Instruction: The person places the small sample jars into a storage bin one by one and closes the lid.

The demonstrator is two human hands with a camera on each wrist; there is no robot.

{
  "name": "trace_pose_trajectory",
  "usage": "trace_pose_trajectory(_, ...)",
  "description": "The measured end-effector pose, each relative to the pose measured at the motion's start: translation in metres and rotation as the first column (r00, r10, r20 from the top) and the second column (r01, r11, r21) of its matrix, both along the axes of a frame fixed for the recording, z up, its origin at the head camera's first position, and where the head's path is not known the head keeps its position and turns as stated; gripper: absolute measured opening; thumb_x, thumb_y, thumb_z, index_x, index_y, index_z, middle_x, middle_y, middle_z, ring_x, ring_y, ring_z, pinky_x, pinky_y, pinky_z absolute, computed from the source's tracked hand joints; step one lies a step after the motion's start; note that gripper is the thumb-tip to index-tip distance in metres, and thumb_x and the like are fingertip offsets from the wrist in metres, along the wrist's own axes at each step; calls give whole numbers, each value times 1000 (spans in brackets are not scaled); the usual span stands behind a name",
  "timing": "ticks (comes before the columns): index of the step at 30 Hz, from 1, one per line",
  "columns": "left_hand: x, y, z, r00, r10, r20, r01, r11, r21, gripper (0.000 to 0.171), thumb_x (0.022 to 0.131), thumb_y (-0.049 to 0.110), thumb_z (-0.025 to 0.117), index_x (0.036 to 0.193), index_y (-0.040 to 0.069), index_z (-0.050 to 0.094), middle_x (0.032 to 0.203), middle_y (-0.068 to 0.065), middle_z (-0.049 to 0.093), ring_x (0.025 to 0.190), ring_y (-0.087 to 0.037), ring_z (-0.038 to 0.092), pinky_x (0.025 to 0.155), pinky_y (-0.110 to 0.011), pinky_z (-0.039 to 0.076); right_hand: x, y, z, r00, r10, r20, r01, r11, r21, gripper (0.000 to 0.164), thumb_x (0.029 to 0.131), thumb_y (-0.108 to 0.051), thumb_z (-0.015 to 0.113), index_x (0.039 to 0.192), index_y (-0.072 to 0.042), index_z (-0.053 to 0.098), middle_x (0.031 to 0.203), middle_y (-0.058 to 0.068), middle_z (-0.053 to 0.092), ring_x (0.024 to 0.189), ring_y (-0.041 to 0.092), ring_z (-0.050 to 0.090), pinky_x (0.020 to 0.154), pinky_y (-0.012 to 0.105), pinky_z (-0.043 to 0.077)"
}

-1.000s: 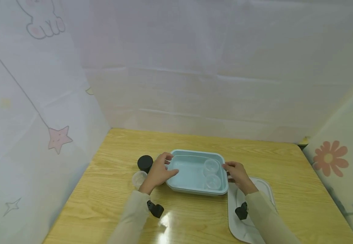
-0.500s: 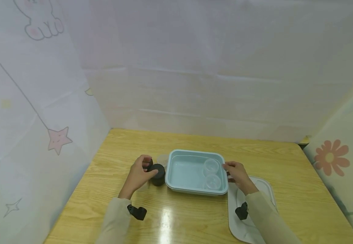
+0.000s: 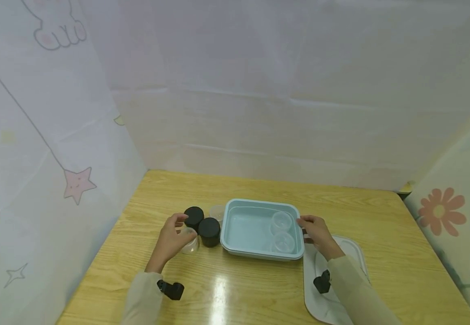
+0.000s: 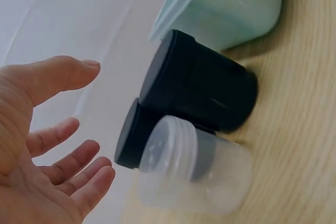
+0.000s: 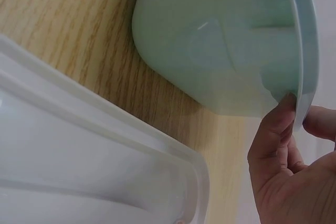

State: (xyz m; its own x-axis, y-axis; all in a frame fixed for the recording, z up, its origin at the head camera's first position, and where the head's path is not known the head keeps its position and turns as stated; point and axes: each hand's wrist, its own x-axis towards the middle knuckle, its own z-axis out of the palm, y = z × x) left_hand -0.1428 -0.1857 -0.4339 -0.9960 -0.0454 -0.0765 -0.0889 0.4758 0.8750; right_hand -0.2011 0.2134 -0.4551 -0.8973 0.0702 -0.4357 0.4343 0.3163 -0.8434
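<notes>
My left hand hovers at the upper left side of a clear plastic jar, its thumb and fingers spread. In the left wrist view a gap shows between the fingers and this jar. Two black lidded jars, a nearer one and a farther one, stand close beside it. With thumb and fingers, my right hand pinches the right rim of a light blue basin. Two clear jars, one farther and one nearer, stand in the basin's right part.
Another clear jar stands behind the black ones, against the basin's left side. A whitish tray lies under my right forearm, to the right of the basin. The wooden table reaches a cloth backdrop behind.
My left hand has moved left and nearer, away from the basin's left edge, past the black jars to the clear jar. The right hand keeps its hold on the basin rim.
</notes>
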Motion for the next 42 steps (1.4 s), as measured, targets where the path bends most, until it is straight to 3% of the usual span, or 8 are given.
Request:
trace_pose_trajectory(14,6,-6,-14,999,29,39,-27,998,-58,60,81,16,74,132,0,46,135,-22,42,122,-39,43,99,-52,40,1,1,0,1000,-9,12,9,1000,-26,46,100,-23,49,135,6,41,115,15,54,88,18,57,69,28,53)
trace_pose_trajectory(23,6,-5,-29,999,27,32,-24,996,-81,86,74,13,80,144,0,32,133,-29,40,118,-43,46,94,-56,42,0,1,-4,1000,-14,0,14,1000,-1,44,100,-22,48,134,5,43,115,16,55,87,18,58,68,28,53)
trace_pose_trajectory(37,6,-5,-45,998,63,19,-61,996,-61,83,72,11,80,141,-2,35,131,-29,42,113,-42,50,90,-54,45,-1,-1,-2,1000,-8,1,8,1000,14,44,99,-22,48,134,6,43,114,16,56,86,17,58,67,28,53)
trace_pose_trajectory(42,6,-5,-48,997,74,17,-72,994,-82,73,74,8,77,135,-5,39,128,-28,46,114,-42,50,91,-55,44,-1,-2,1,1000,-10,14,9,1000,21,44,100,-22,48,134,5,42,117,17,55,88,18,58,67,28,53)
